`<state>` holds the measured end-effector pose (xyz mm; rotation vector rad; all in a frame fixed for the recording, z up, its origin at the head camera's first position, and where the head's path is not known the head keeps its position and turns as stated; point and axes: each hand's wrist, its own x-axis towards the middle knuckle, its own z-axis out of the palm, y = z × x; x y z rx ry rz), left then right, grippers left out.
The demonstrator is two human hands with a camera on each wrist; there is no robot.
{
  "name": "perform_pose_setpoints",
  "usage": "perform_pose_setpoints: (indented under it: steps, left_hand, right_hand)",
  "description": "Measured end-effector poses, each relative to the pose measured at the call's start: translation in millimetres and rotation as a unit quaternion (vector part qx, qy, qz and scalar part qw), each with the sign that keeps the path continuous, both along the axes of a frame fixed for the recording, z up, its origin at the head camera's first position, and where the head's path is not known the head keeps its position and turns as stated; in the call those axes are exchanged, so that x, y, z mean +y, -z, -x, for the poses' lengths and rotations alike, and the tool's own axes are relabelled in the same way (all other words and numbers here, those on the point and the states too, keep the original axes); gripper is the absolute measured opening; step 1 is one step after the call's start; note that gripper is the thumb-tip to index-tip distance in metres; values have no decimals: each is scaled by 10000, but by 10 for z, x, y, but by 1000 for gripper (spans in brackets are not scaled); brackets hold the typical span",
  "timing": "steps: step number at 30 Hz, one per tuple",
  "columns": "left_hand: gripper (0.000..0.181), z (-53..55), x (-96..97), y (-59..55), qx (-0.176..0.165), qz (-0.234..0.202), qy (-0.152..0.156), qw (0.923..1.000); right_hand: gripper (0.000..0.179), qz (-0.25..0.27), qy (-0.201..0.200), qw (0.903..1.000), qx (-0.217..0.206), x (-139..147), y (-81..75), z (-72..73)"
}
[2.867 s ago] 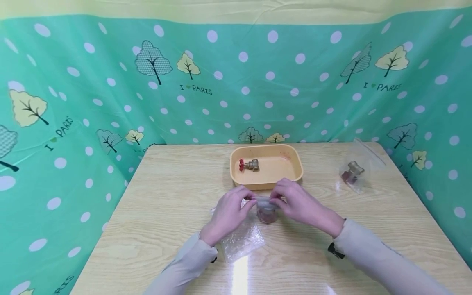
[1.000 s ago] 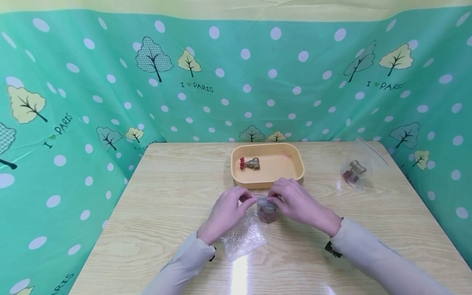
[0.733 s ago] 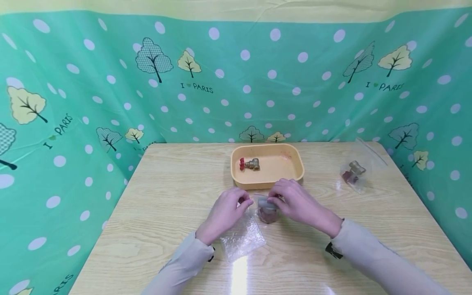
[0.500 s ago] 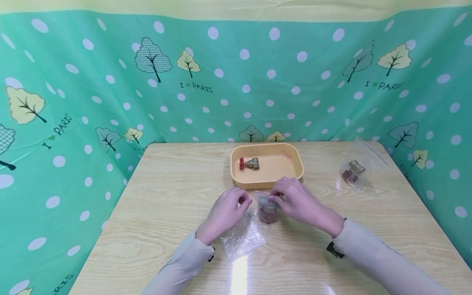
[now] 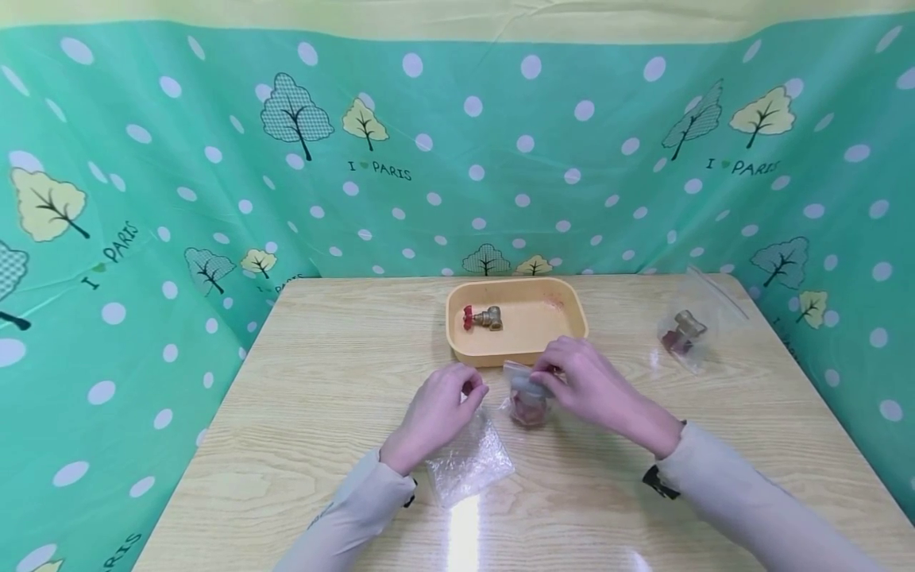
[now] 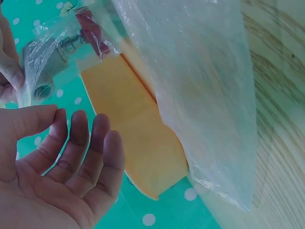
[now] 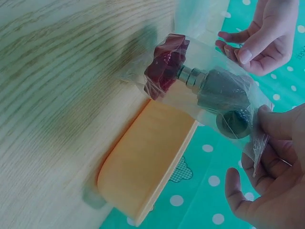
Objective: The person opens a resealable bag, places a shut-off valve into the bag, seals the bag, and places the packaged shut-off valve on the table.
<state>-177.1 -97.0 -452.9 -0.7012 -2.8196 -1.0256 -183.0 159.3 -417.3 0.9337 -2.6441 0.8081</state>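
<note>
My right hand [image 5: 589, 385] pinches the top edge of a clear zip bag [image 7: 259, 143]. Inside that bag is a gate valve [image 7: 224, 90] with a red handwheel [image 7: 167, 64], wheel end down. The handwheel end hangs close above the table in the head view; whether it touches I cannot tell. My left hand [image 5: 438, 409] is a short way left of the bag, fingers loosely curved with nothing between them [image 6: 57, 176]. Under and beside the left hand lie flat clear plastic bags [image 5: 475, 465].
Behind the hands stands a shallow orange tray [image 5: 515, 359] holding one bare gate valve [image 5: 489, 318] with a red wheel. Another bagged valve [image 5: 685, 330] lies at the table's right rear. A green dotted curtain [image 5: 500, 159] encloses the back and sides of the wooden table [image 5: 322, 381].
Both hands held the zip bag's top edge earlier; my left hand has let go. My right hand has since moved the bagged valve slightly right and back, away from the left hand.
</note>
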Motion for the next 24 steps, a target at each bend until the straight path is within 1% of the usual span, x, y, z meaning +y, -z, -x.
perform_pose_setpoints:
  steps: [14, 24]
  left_hand:
    - [9, -7, -6, -13, -50, 13, 12, 10000]
    - [10, -1, -9, 3, 4, 26, 33, 10000]
  right_hand:
    - [13, 145, 167, 9997, -111, 162, -15, 24]
    - [11, 141, 530, 9981, -280, 305, -5, 27]
